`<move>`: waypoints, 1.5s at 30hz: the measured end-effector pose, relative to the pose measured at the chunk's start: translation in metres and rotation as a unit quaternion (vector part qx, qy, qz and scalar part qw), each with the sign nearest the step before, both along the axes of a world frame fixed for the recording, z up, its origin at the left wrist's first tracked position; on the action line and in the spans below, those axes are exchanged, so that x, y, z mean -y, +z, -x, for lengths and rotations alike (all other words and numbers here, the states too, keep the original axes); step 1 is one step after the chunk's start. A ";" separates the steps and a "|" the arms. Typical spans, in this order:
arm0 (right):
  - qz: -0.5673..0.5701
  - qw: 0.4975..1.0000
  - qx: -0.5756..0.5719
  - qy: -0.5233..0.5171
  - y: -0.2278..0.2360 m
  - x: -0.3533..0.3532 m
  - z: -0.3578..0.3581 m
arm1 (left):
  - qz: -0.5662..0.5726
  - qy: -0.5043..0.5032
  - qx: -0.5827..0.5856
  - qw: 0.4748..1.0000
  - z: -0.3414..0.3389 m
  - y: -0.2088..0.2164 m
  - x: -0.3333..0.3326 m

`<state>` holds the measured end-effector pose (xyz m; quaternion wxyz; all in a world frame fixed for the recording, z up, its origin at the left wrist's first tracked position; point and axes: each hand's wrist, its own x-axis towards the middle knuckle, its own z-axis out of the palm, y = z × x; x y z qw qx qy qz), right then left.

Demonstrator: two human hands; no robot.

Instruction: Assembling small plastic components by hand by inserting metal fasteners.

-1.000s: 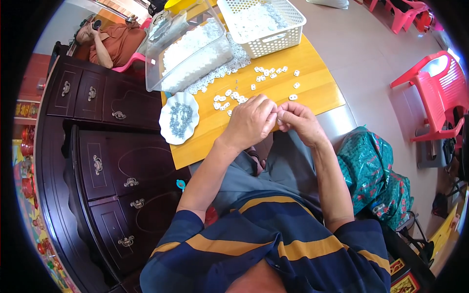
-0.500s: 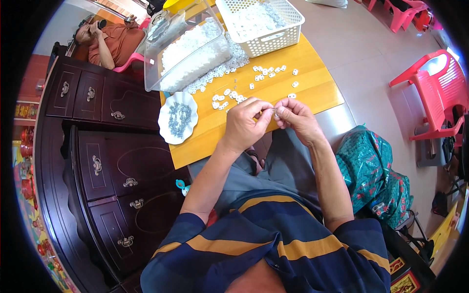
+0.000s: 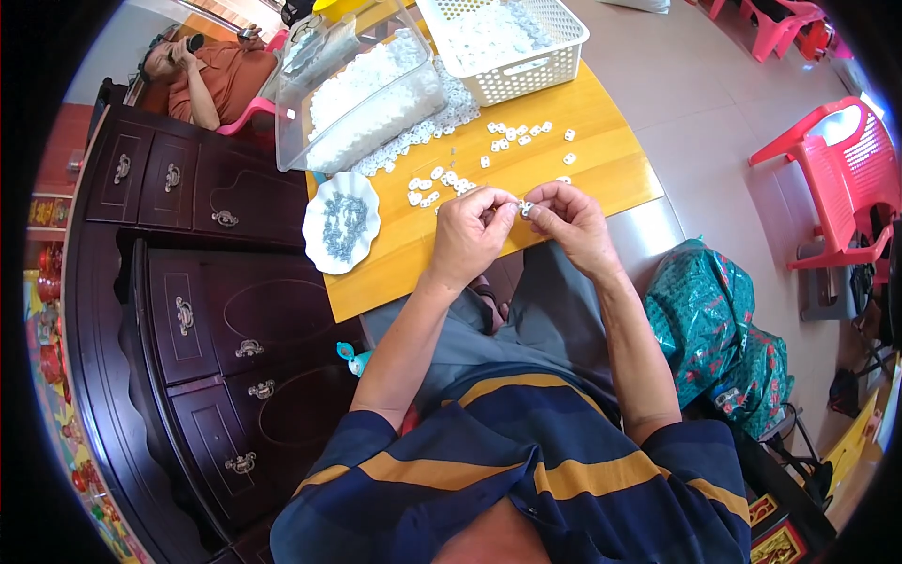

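Over the near edge of the wooden table (image 3: 606, 122), my two hands meet fingertip to fingertip. My right hand (image 3: 575, 230) is closed in a pinch on a small white plastic piece (image 3: 525, 209) with dark holes. Beside it, my left hand (image 3: 470, 235) has thumb and forefinger pressed together at the piece's left side; whatever they hold is too small to make out. Similar white pieces (image 3: 449, 179) lie loose just beyond my left hand, and more (image 3: 510, 133) farther off. Left of them stands a white scalloped dish (image 3: 314, 209) holding small grey metal-looking bits (image 3: 345, 226).
A clear plastic bin (image 3: 293, 132) heaped with white pieces leans at the table's far left, beside a white perforated basket (image 3: 536, 80). Dark wooden drawers (image 3: 282, 310) flank my left. Green bags (image 3: 700, 301) and a pink chair (image 3: 841, 179) are at right. A seated person (image 3: 221, 80) is far left.
The white piece now shows between my fingertips, where it was mostly hidden before. My hands have shifted slightly; the loose pieces and dish keep their places on the table.
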<state>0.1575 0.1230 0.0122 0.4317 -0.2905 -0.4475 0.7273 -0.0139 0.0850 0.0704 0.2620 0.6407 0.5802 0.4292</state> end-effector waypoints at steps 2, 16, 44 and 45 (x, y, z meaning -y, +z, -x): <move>-0.008 1.000 0.021 -0.006 0.001 0.001 0.000 | 0.001 0.003 0.000 1.000 0.000 0.000 0.000; -0.053 0.994 0.081 -0.048 -0.008 0.002 0.005 | -0.001 -0.021 -0.080 0.997 0.002 0.005 -0.002; -0.101 0.974 0.171 -0.110 -0.019 -0.001 0.003 | 0.039 -0.025 -0.105 0.993 -0.004 -0.010 -0.016; -0.102 0.974 0.170 -0.110 -0.016 -0.003 0.002 | 0.066 -0.027 -0.055 0.996 -0.002 -0.011 -0.018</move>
